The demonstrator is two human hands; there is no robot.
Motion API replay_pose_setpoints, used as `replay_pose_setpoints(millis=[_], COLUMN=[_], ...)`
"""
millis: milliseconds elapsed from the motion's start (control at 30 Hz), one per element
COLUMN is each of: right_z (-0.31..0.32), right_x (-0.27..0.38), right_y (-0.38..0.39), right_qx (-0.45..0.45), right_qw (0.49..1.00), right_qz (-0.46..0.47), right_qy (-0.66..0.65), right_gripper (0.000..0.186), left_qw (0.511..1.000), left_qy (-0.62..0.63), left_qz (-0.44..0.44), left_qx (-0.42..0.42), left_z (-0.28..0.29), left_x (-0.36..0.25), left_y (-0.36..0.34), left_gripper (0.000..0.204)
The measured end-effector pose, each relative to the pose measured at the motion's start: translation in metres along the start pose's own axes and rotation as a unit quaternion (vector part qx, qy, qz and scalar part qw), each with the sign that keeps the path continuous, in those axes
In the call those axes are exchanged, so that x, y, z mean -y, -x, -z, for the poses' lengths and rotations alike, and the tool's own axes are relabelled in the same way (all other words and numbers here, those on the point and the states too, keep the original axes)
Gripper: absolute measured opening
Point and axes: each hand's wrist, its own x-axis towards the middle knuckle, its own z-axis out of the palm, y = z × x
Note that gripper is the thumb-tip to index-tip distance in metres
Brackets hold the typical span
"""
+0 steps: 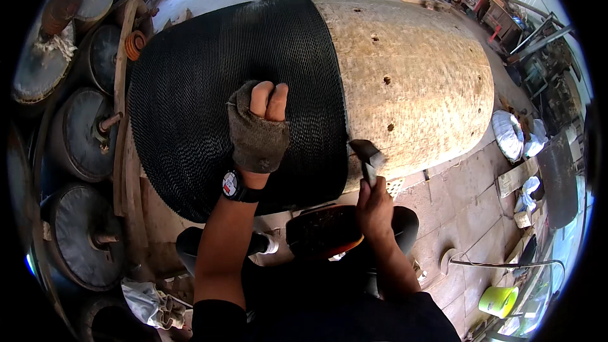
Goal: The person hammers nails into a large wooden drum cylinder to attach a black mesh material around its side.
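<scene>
A large wooden drum (pixel 418 76) lies across in front of me. Its left part is wrapped in a black, finely ridged, toothed covering (pixel 190 88). My left hand (pixel 258 126), in a grey-brown fingerless glove, is over this covering, its bare fingers bent and pressed together. Whatever they might pinch is hidden. A hammer (pixel 370 163) is gripped by its handle in my right hand (pixel 376 208). The hammer's head is at the covering's right edge, near the bare wood; whether it touches cannot be told. Between my knees rests a dark tray (pixel 304 220) with small bits in it.
Several round dark rollers (pixel 88 237) with shaft ends stand along the left, beside upright wooden planks (pixel 121 88). At the right are a white wrapped coil (pixel 508 136), a metal stand (pixel 446 261) and a lime-green bucket (pixel 498 302). Tools and a workbench (pixel 497 19) fill the far right.
</scene>
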Motion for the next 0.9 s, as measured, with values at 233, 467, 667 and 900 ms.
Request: replay_pose_setpoints(millis=[233,467,667,900], right_z=[0.021,0.015,0.0,0.02], right_x=[-0.005,0.014,-0.003,-0.008], right_y=[0.022,0.005,-0.013,0.008], right_qx=[0.001,0.01,0.04,-0.011], right_qw=[0.983,0.991,0.999,0.994], right_qz=[-0.001,-0.033,-0.01,0.065], right_qy=[-0.182,-0.13,-0.012,-0.091], right_gripper=[0.021,0.021,0.025,0.026], left_qw=[1.0,1.0,1.0,0.999], left_qy=[0.015,-0.003,-0.003,-0.039], left_qz=[-0.003,-0.02,-0.007,-0.004], left_qx=[0.0,-0.01,-0.002,0.024], left_z=[-0.003,-0.003,-0.006,0.001], left_x=[0.004,0.006,0.007,0.002], left_y=[0.0,-0.004,-0.011,-0.011], left_gripper=[0.037,0.034,0.033,0.035])
